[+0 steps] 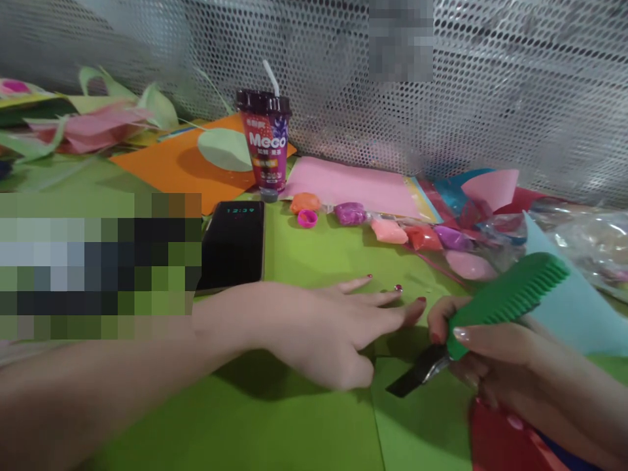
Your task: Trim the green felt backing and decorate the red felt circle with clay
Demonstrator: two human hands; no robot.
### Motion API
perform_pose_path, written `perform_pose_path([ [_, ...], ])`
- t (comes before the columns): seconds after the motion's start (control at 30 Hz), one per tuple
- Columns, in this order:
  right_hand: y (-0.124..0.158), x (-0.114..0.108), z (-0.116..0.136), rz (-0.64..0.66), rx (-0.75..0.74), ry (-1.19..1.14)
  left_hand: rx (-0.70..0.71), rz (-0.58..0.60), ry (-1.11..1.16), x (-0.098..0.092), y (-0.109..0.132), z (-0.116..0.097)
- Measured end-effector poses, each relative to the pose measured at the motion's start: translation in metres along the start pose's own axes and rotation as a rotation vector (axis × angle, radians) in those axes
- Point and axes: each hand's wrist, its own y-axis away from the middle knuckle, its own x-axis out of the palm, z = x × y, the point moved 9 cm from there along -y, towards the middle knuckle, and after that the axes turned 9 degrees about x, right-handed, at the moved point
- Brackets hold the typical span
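Note:
My left hand (324,333) stretches over the green surface, palm down, with its fingers apart and nothing in them. My right hand (515,366) grips a utility knife (507,297) by its green, ridged handle. The knife's short dark blade (409,383) points down and left, over a sheet of green paper (417,425). From this angle I cannot tell whether the blade touches the paper. The left fingertips lie just beyond the blade, apart from it. Beneath my right hand is a piece of red material (500,435), partly hidden.
A phone (235,248) lies beyond my left wrist. Behind it stands a Meco drink cup (267,144) with a straw. Small bags of coloured clay (350,213) line the back, near pink paper (348,183). Orange paper (181,163) lies left, light-blue paper (564,294) right. A perforated silver wall (324,78) rises behind.

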Motion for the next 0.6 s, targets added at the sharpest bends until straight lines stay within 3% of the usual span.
perform_pose_path([
  [0.43, -0.0027, 0.0019, -0.0011, 0.040, 0.005, 0.067, 0.012, -0.017, -0.014, -0.0004, 0.0006, 0.0005],
  [0.6, -0.0033, -0.0015, -0.0025, -0.018, 0.000, 0.172, -0.008, 0.001, -0.014, -0.0003, 0.0005, 0.0011],
])
